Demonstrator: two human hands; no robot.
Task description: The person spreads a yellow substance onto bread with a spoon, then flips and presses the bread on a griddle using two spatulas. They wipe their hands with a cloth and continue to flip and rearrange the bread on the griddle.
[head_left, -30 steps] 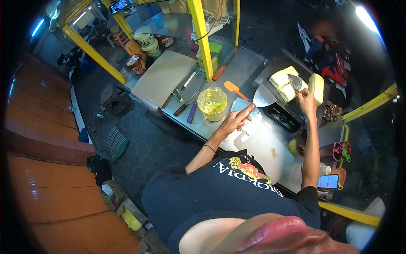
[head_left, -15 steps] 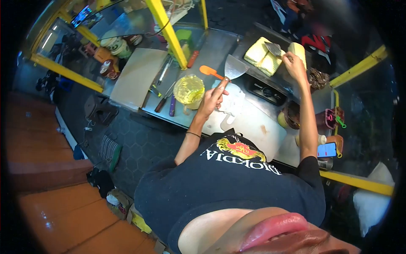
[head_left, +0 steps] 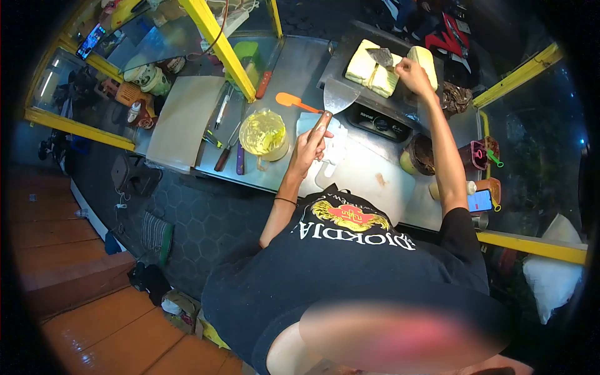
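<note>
Table (head_left: 298, 74): smooth metal, dull sheen. Scraper blade (head_left: 339, 95): shiny metal. Tub (head_left: 263, 134): translucent plastic, smeared. Spatula head (head_left: 288, 99): smooth, matt. Shirt (head_left: 350, 269): matt cloth.

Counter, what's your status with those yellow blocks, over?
Left hand: grip closed on wide scraper. Right hand: grip on dark scraper, blade over yellow blocks. Another block close by, might crowd it.
</note>
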